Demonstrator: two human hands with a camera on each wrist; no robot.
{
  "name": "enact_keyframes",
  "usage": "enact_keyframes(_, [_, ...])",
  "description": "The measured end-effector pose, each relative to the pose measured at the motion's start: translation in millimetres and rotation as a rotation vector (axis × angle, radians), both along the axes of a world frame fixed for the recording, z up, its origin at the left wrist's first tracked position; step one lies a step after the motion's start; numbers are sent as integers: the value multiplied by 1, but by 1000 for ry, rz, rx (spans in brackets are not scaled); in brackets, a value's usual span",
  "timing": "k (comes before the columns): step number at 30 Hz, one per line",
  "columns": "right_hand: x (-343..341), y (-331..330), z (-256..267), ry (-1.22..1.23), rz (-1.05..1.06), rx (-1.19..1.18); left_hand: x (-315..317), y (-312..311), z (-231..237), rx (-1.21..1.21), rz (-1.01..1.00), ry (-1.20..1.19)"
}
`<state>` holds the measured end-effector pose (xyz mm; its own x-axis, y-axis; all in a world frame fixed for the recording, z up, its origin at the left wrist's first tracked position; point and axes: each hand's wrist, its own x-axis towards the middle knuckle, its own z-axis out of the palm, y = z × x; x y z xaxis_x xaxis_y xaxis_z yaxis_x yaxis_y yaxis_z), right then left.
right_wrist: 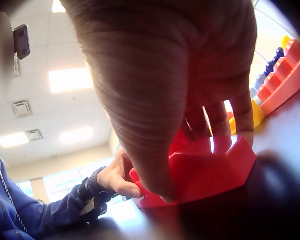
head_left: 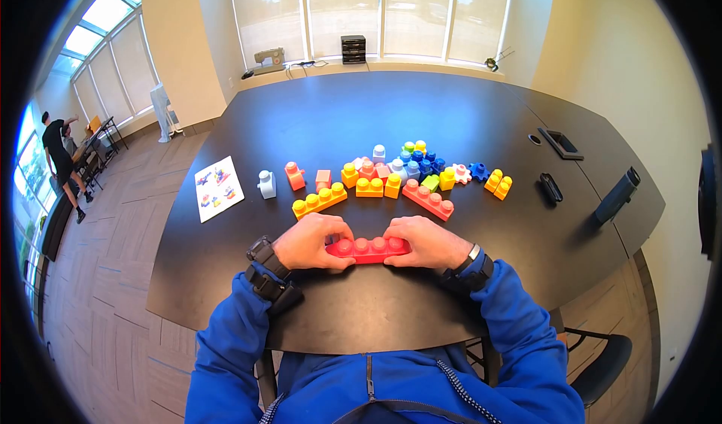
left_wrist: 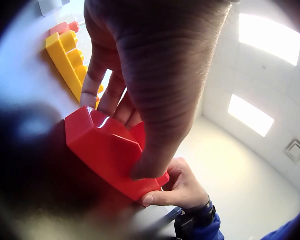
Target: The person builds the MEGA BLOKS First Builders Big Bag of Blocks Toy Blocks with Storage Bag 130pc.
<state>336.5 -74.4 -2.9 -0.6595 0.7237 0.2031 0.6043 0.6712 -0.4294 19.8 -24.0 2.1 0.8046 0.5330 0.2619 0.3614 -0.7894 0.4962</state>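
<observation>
A long red toy building block [head_left: 368, 254] with a row of round studs lies crosswise near the table's front edge. My left hand [head_left: 320, 242] grips its left end, thumb on the near side and fingers behind. At the other end, my right hand [head_left: 432, 243] holds it the same way. The left wrist view shows the block's sloped red end [left_wrist: 102, 150] beneath the palm. In the right wrist view the red side [right_wrist: 205, 175] sits low over the dark tabletop. Just beyond the hands are a long yellow block [head_left: 320, 201] and a long coral block [head_left: 429, 200].
Several yellow, blue, coral and green blocks [head_left: 369, 188] spread across the table [head_left: 301, 115]. A picture sheet [head_left: 218, 189] lies at left, beside a grey block [head_left: 267, 185]. At right are a black case [head_left: 550, 188] and a dark bottle [head_left: 618, 197]. Two people [head_left: 62, 157] are far left.
</observation>
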Motion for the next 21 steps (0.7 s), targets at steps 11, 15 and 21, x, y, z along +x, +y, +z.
enact_keyframes(11, [0,0,-2,16,9,15,1,-3,3,-46,21,18])
enact_keyframes(15, [0,1,-5,8,2,12,1,2,-7,-17,-10,11])
enact_keyframes(21, [-1,3,-7,-17,-6,3,3,2,-10,-20,-14,12])
